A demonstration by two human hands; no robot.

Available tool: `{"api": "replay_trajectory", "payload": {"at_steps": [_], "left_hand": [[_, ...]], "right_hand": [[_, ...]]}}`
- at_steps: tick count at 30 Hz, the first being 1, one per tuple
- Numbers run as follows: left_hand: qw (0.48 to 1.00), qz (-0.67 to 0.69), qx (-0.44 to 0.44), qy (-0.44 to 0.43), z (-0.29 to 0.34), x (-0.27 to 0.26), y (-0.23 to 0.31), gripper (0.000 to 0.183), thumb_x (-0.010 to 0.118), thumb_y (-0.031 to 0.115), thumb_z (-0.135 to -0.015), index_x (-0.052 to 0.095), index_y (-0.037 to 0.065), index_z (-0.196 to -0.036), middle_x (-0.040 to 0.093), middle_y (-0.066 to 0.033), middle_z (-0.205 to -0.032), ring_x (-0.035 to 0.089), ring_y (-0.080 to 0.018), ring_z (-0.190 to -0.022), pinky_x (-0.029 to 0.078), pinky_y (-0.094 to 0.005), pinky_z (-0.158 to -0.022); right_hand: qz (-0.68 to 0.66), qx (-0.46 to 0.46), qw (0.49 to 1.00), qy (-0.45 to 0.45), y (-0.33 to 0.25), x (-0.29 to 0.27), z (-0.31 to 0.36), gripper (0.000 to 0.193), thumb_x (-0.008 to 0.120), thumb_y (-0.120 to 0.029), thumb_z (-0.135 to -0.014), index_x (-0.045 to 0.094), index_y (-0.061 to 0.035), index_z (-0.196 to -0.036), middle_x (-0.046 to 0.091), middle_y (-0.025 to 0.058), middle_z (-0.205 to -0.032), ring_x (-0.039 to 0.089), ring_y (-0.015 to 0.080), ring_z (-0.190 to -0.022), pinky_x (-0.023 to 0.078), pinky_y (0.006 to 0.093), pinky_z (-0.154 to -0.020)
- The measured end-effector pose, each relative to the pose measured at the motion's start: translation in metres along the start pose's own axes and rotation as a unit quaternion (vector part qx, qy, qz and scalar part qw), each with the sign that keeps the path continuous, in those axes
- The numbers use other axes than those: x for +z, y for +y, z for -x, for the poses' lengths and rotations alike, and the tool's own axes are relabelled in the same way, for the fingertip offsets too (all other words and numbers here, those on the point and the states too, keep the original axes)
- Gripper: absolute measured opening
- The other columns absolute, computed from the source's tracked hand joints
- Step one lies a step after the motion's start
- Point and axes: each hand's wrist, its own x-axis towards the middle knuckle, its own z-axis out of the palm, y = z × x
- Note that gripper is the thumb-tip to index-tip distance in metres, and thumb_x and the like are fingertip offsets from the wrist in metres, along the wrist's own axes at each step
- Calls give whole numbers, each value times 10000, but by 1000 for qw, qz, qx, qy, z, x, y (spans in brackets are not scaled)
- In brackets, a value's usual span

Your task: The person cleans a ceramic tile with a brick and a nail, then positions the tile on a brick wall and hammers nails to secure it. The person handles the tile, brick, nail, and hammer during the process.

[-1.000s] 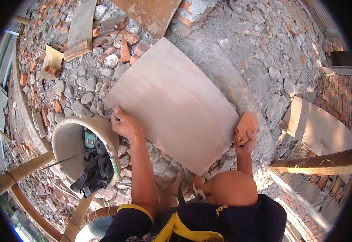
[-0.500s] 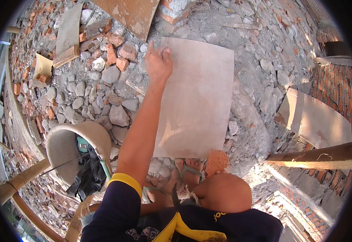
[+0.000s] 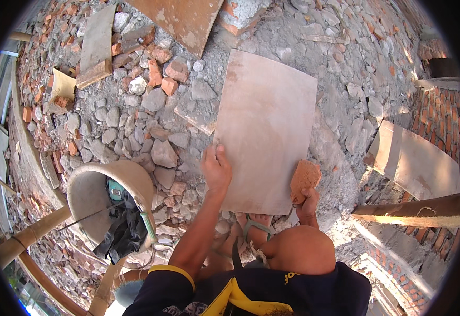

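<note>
A pale rectangular board (image 3: 267, 126) lies on the rubble in front of me. At its left edge, the thumb and fingers of my left hand (image 3: 217, 167) pinch a thin, nail-like piece (image 3: 218, 141), upright and partly hidden by the fingers. My right hand (image 3: 308, 206) grips a broken brick (image 3: 305, 179) from below, over the board's lower right edge. My sandalled foot (image 3: 259, 224) is close to the board's near edge.
A tilted bucket (image 3: 77, 192) with a black cloth (image 3: 122, 226) stands to the left. Stones and brick pieces (image 3: 164, 152) cover the ground. A brown board (image 3: 182, 23) lies beyond, another board (image 3: 414, 158) and a timber beam (image 3: 414, 211) on the right.
My left hand has come from the board's far left corner down along its left edge toward me. My right hand has come into view with the brick, lifted from beside the board's near corner.
</note>
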Motion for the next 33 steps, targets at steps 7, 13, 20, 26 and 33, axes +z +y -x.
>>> {"api": "replay_trajectory", "payload": {"at_steps": [7, 13, 20, 26, 33], "left_hand": [[993, -32, 106, -53, -61, -6, 6, 261, 564, 219, -980, 647, -24, -936, 628, -222, -807, 605, -419, -733, 459, -455, -632], [911, -219, 328, 120, -133, 28, 30, 185, 633, 164, -917, 711, 36, -1026, 685, -153, -888, 649, -352, -757, 498, -411, -652], [932, 298, 62, -197, -142, 84, 65, 161, 725, 99, -870, 740, 10, -1003, 720, -71, -945, 635, -132, -762, 504, -267, -693], [916, 275, 38, -290, -134, 116, 68, 151, 739, 67, -854, 734, -4, -987, 723, -71, -893, 640, -113, -769, 507, -249, -717], [930, 264, 117, -226, -121, 128, 61, 109, 732, 51, -842, 729, 0, -938, 720, -95, -887, 658, -150, -755, 511, -275, -700]], "right_hand": [[-105, 52, 993, 6, 43, 24, 56, 558, 541, -126, -734, 488, 8, -1273, 630, 112, -1102, 639, 279, -953, 548, 412, -771], [-179, 126, 967, -130, 47, 67, 28, 513, 555, -114, -753, 489, 15, -1245, 612, 120, -1062, 626, 258, -922, 542, 412, -762], [-89, 130, 985, -67, 46, 81, 12, 337, 570, -31, -762, 587, 84, -1078, 630, 132, -1012, 631, 237, -895, 530, 380, -783], [-70, 115, 987, -92, 27, 64, 18, 429, 583, -99, -770, 571, 82, -1158, 635, 162, -1078, 642, 260, -956, 565, 404, -797], [-126, 120, 980, -96, 5, 36, 22, 642, 617, -233, -741, 486, 8, -1321, 633, 152, -1173, 641, 304, -1056, 592, 482, -771]]}}
